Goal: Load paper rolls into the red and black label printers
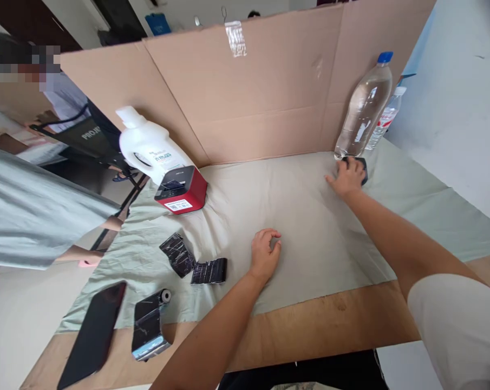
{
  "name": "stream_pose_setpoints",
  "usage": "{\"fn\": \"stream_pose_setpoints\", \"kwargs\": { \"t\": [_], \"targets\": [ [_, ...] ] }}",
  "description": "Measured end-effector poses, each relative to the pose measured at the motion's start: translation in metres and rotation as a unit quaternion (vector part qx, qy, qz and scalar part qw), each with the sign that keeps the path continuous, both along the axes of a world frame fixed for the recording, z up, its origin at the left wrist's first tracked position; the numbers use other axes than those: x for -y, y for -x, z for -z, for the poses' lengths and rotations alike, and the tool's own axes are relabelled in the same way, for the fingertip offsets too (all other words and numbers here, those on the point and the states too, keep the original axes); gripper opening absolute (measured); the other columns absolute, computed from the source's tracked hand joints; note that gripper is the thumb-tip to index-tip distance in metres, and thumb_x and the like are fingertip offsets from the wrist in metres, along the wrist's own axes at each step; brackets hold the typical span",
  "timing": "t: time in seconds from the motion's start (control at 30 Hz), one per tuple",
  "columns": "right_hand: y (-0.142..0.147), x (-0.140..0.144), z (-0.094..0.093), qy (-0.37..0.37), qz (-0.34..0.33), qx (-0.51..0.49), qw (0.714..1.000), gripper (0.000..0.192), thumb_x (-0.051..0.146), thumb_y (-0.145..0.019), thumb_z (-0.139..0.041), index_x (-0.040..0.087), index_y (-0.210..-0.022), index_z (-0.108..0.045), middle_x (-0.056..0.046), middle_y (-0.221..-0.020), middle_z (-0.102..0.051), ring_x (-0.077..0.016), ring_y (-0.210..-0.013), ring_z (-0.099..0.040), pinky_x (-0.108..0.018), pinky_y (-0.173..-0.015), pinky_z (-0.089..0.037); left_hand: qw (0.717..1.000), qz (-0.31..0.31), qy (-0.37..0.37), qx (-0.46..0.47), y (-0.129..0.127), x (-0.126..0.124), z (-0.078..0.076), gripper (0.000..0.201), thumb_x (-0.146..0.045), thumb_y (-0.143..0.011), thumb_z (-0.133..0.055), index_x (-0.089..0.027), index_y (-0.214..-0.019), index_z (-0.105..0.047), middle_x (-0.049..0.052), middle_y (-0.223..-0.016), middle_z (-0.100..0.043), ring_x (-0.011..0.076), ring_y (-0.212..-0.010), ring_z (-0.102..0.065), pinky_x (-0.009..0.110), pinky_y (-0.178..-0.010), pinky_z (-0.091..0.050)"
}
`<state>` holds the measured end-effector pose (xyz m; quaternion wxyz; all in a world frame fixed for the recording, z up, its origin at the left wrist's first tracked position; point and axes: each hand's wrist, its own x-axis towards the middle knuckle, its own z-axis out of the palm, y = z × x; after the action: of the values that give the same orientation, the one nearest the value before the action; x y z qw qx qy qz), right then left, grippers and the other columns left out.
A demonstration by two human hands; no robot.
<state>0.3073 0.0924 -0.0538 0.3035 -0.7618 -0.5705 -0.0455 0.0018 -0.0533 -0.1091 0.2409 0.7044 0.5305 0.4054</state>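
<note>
My right hand (347, 177) reaches to the far right of the cloth and lies over a small dark object (362, 164), fingers closed around it, just in front of a clear water bottle with a blue cap (365, 108). My left hand (264, 253) rests on the pale green cloth (305, 216) near the middle, fingers curled loosely, holding nothing. Two black wrapped packets (177, 253) (209, 271) lie to the left of my left hand.
A red and black box-shaped device (182, 190) and a white detergent jug (147, 146) stand at back left. A black phone (94, 333) and another black packet (149, 325) lie at front left. A cardboard wall (248, 92) rings the back. A person stands at left.
</note>
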Motion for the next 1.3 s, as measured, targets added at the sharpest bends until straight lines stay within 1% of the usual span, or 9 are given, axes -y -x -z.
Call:
{"fn": "stream_pose_setpoints", "kwargs": {
  "t": [0.13,0.27,0.37,0.47,0.67,0.77,0.87,1.13,1.3],
  "targets": [
    [-0.045,-0.023,-0.003,0.077,0.114,-0.067,0.988,0.085,0.060,-0.076,-0.068,0.004,-0.136,-0.049,-0.038,-0.155,-0.021,-0.0530,-0.138,-0.034,-0.064,-0.098,-0.035,1.000,0.012,0.009,-0.025,-0.002,0.001,-0.002,0.012,-0.020,-0.082,-0.057,-0.024,-0.089,-0.066,0.008,-0.104,-0.069,0.0263,-0.104,-0.061,0.050,-0.096,-0.046],
    [-0.047,-0.016,-0.005,0.101,0.119,-0.139,0.978,0.103,0.063,-0.067,-0.070,-0.004,-0.141,-0.045,-0.042,-0.136,-0.042,-0.0527,-0.130,-0.046,-0.056,-0.095,-0.037,0.999,0.029,0.013,-0.040,-0.001,-0.001,-0.002,0.010,-0.022,-0.083,-0.058,-0.025,-0.087,-0.066,0.007,-0.099,-0.070,0.0272,-0.102,-0.061,0.050,-0.093,-0.046],
    [-0.030,-0.003,-0.009,0.091,0.080,-0.154,0.981,0.103,0.058,-0.065,-0.075,-0.002,-0.144,-0.045,-0.039,-0.133,-0.047,-0.0497,-0.126,-0.052,-0.056,-0.097,-0.038,0.998,0.034,0.020,-0.041,0.000,-0.002,-0.002,0.011,-0.024,-0.084,-0.058,-0.025,-0.090,-0.067,0.008,-0.099,-0.071,0.0283,-0.104,-0.061,0.051,-0.094,-0.046],
    [0.003,0.023,-0.006,0.091,-0.025,-0.139,0.986,0.092,0.052,-0.071,-0.074,0.005,-0.145,-0.045,-0.029,-0.132,-0.054,-0.0416,-0.123,-0.057,-0.053,-0.102,-0.042,0.999,0.038,0.026,-0.022,0.000,-0.001,-0.003,0.018,-0.028,-0.087,-0.056,-0.025,-0.100,-0.068,0.009,-0.104,-0.071,0.0293,-0.107,-0.060,0.052,-0.096,-0.045],
    [0.102,0.113,0.012,0.087,-0.247,-0.123,0.957,0.081,0.050,-0.067,-0.077,0.022,-0.139,-0.051,-0.016,-0.126,-0.061,-0.0343,-0.115,-0.062,-0.054,-0.098,-0.050,0.995,0.038,0.031,0.083,0.003,0.002,-0.003,0.046,-0.049,-0.097,-0.043,-0.024,-0.130,-0.061,0.012,-0.120,-0.070,0.0300,-0.117,-0.060,0.055,-0.106,-0.041],
    [0.140,0.148,0.016,0.113,-0.236,-0.130,0.956,0.086,0.056,-0.073,-0.071,0.020,-0.145,-0.043,-0.019,-0.130,-0.056,-0.0343,-0.116,-0.061,-0.053,-0.095,-0.053,0.988,0.001,0.020,0.152,0.006,0.003,-0.001,0.058,-0.057,-0.098,-0.036,-0.021,-0.139,-0.054,0.014,-0.135,-0.062,0.0283,-0.127,-0.056,0.050,-0.111,-0.040],
    [0.157,0.164,0.019,0.120,-0.223,-0.115,0.960,0.094,0.061,-0.074,-0.069,0.016,-0.149,-0.035,-0.024,-0.137,-0.050,-0.0378,-0.121,-0.058,-0.056,-0.096,-0.053,0.990,-0.017,0.019,0.142,0.008,0.002,-0.001,0.064,-0.060,-0.099,-0.030,-0.018,-0.141,-0.053,0.015,-0.140,-0.059,0.0289,-0.130,-0.053,0.051,-0.113,-0.038],
    [0.162,0.182,0.021,0.091,-0.230,-0.003,0.969,0.077,0.053,-0.085,-0.062,0.015,-0.148,-0.041,-0.027,-0.143,-0.044,-0.0419,-0.124,-0.055,-0.059,-0.094,-0.051,0.998,-0.018,0.049,0.048,0.007,0.002,-0.011,0.075,-0.061,-0.099,-0.018,-0.011,-0.146,-0.047,0.017,-0.140,-0.059,0.0281,-0.128,-0.053,0.047,-0.115,-0.036],
    [0.160,0.189,0.030,0.048,-0.265,0.069,0.960,0.076,0.045,-0.084,-0.068,0.014,-0.148,-0.043,-0.029,-0.154,-0.030,-0.0424,-0.123,-0.054,-0.057,-0.094,-0.051,0.999,-0.024,0.042,0.002,0.008,-0.001,-0.011,0.061,-0.051,-0.102,-0.025,-0.014,-0.141,-0.053,0.016,-0.138,-0.060,0.0269,-0.129,-0.051,0.046,-0.115,-0.036]
  ]
}}
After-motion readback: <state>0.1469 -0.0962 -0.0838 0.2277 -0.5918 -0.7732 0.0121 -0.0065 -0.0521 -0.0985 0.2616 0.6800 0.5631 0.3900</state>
